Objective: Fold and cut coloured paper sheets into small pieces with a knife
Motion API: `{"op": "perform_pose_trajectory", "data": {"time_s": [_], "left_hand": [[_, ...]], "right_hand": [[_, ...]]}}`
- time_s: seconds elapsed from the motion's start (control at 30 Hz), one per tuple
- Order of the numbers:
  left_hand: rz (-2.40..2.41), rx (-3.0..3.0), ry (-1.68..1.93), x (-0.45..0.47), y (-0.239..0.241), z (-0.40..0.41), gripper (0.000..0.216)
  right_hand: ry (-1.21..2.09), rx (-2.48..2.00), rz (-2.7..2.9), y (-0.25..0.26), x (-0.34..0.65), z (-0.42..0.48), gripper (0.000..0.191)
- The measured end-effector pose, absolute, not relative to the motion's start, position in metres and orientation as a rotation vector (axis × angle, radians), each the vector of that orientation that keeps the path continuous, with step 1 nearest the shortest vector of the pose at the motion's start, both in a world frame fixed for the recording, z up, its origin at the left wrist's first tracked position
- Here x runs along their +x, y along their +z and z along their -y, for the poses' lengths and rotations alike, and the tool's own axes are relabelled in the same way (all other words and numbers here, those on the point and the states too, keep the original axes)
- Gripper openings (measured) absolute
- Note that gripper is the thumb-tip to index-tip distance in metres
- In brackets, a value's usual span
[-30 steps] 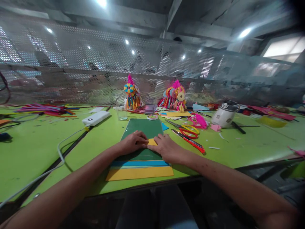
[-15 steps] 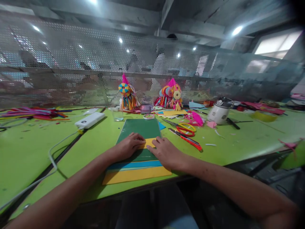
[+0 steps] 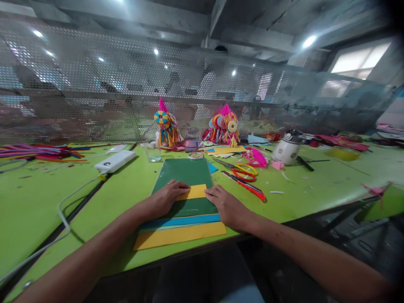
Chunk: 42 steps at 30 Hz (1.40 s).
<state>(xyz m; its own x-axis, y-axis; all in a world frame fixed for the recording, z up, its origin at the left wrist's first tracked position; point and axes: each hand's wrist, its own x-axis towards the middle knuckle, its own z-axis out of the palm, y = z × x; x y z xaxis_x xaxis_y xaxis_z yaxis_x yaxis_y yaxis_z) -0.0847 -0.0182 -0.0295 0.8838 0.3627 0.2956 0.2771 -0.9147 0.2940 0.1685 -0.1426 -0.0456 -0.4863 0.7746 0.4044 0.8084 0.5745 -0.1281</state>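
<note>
A small yellow paper piece (image 3: 195,192) lies on a dark green cutting mat (image 3: 184,172) in the middle of the green table (image 3: 57,198). My left hand (image 3: 166,197) rests on the left end of the yellow piece, its fingers pressed flat against it. My right hand (image 3: 226,205) lies flat at the right end of the piece, fingertips touching it. Blue paper (image 3: 186,221) and a yellow sheet (image 3: 179,235) stick out from under the mat's near edge.
Red-handled scissors (image 3: 240,173) and a red cutter (image 3: 249,187) lie right of the mat. A white power bank (image 3: 115,161) with its cable sits left. Two colourful paper ornaments (image 3: 225,126) stand at the back before a perforated screen. A white pot (image 3: 288,149) stands further right.
My hands have spread apart along the yellow piece, so more of it shows between them. The view has shifted slightly.
</note>
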Motion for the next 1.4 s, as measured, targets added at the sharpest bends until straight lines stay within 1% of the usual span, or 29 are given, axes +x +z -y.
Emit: {"op": "perform_pose_trajectory", "data": {"time_s": [0.13,0.23,0.3,0.37,0.53,0.67,0.8,0.93,1.07,1.2,1.3,1.37,1.4], "left_hand": [[-0.496,2.779,0.576,-0.086,-0.037,0.015,0.042],[-0.528,2.750,0.600,-0.085,-0.037,0.013,0.041],[-0.546,2.746,0.562,-0.082,-0.033,0.013,0.039],[-0.565,2.743,0.516,-0.076,-0.026,0.016,0.036],[-0.740,2.778,0.580,-0.060,-0.022,0.021,0.020],[-0.718,2.752,0.650,-0.061,-0.030,0.016,0.018],[-0.675,2.708,0.679,-0.068,-0.036,0.010,0.019],[-0.633,2.648,0.660,-0.072,-0.037,0.006,0.022],[-0.566,2.670,0.658,-0.074,-0.039,0.006,0.022],[-0.604,2.724,0.688,-0.076,-0.044,0.006,0.028],[-0.717,2.697,0.690,-0.075,-0.043,0.005,0.031],[-0.755,2.655,0.645,-0.073,-0.039,0.005,0.029],[-0.767,2.641,0.615,-0.073,-0.035,0.006,0.029]], "right_hand": [[-0.114,-1.275,2.405,-0.043,0.168,0.141,0.044],[-0.077,-1.334,2.416,-0.035,0.168,0.136,0.035],[-0.048,-1.371,2.399,-0.030,0.170,0.131,0.028],[-0.054,-1.368,2.364,-0.025,0.174,0.126,0.025],[-0.150,-1.330,2.384,-0.017,0.170,0.123,0.031],[-0.219,-1.274,2.595,-0.016,0.143,0.125,0.039],[-0.373,-1.343,2.631,-0.014,0.119,0.124,0.036],[-0.417,-1.248,2.679,-0.009,0.112,0.121,0.030],[-0.345,-1.236,2.671,-0.010,0.114,0.118,0.025],[-0.159,-1.220,2.618,-0.020,0.136,0.123,0.022],[-0.020,-1.180,2.437,-0.022,0.171,0.129,0.025],[-0.007,-1.315,2.265,-0.019,0.203,0.133,0.032],[-0.035,-1.430,2.190,-0.017,0.219,0.134,0.032]]}}
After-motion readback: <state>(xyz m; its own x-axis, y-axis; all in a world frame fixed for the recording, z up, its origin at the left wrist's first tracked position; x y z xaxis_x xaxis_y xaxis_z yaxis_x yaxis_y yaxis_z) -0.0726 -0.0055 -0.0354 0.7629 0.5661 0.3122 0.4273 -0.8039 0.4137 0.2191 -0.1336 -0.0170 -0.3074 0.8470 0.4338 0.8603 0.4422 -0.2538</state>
